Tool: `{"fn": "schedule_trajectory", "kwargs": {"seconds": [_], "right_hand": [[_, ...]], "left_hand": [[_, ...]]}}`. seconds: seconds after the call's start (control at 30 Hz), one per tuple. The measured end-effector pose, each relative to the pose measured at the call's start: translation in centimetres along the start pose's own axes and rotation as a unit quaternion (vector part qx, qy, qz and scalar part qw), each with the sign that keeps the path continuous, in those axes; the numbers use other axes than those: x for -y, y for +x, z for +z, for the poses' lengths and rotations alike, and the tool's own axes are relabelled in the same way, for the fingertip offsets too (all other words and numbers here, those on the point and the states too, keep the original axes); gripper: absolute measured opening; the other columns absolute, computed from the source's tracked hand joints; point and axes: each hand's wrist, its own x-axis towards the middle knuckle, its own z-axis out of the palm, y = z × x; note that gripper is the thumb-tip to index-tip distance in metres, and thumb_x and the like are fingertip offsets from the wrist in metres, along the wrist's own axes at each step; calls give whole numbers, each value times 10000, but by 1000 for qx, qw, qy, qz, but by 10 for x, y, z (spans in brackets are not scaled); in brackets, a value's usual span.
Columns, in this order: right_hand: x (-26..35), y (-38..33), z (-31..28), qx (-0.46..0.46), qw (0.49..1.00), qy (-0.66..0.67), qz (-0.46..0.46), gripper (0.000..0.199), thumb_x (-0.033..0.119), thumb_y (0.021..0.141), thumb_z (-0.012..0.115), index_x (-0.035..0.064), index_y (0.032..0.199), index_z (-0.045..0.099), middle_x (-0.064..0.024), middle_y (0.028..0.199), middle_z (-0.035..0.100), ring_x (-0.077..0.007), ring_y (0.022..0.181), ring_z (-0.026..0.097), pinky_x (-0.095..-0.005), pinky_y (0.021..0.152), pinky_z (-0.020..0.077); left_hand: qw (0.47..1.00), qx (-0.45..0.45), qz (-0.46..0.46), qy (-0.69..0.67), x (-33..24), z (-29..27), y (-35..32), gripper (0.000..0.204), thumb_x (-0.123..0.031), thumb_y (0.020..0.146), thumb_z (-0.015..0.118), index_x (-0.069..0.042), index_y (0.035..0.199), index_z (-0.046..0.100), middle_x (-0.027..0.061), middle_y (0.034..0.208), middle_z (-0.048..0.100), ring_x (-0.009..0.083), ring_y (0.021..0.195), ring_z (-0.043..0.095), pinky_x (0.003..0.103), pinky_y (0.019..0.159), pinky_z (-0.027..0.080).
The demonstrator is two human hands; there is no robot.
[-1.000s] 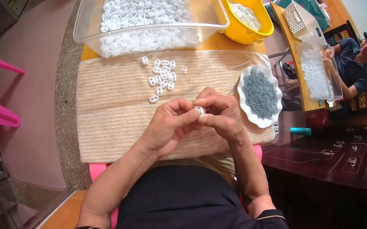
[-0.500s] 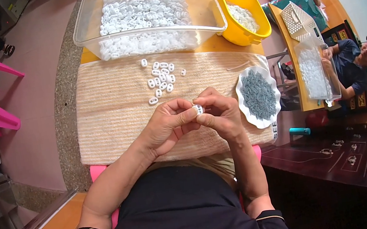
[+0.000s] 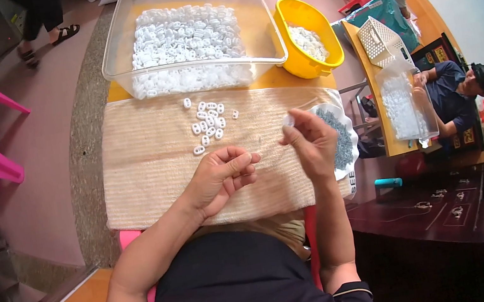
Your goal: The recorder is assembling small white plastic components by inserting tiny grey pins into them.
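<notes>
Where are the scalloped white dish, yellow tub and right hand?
Scalloped white dish (image 3: 353,142): head view, on its right rim.
Yellow tub (image 3: 300,11): head view, on its far inner wall.
Right hand (image 3: 314,144): head view, middle of the hand.

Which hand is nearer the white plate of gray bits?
Right. The right hand overlaps the left edge of the plate in view; the left hand is well left of it.
</notes>
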Motion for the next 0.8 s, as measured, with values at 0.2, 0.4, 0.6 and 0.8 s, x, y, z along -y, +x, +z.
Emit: {"fn": "schedule_trajectory", "kwargs": {"seconds": [0.2,0.4,0.6,0.8], "right_hand": [[35,42,-23,-98,984,-119,-86,275,54,916,638,-59,1164,599,-54,877,645,-93,709,619,-235,648,545],[41,120,-54,-152,955,-210,-144,379,163,911,660,-66,1206,599,-100,889,661,-103,657,619,-203,571,511],[21,117,-69,-101,920,-360,-119,316,113,895,669,-66,1151,626,-73,908,668,-80,648,592,-194,550,458],[3,34,-18,128,954,-267,-53,149,24,851,690,11,999,688,-24,839,623,-53,673,535,-207,583,433]], "left_hand": [[1000,-2,12,17,-3,3,-4,42,-111,927,625,-72,941,634,79,1004,678,114,830,648,285,781,567],[1000,-17,16,19,0,5,-5,40,-101,923,628,-62,932,633,79,989,675,115,815,645,284,769,566],[996,-53,74,23,-3,0,-2,55,-102,913,642,-52,934,639,57,913,667,99,764,630,269,731,563],[991,-103,85,20,-5,0,0,79,-115,896,672,-43,912,642,34,869,656,88,739,617,244,719,550]]}}
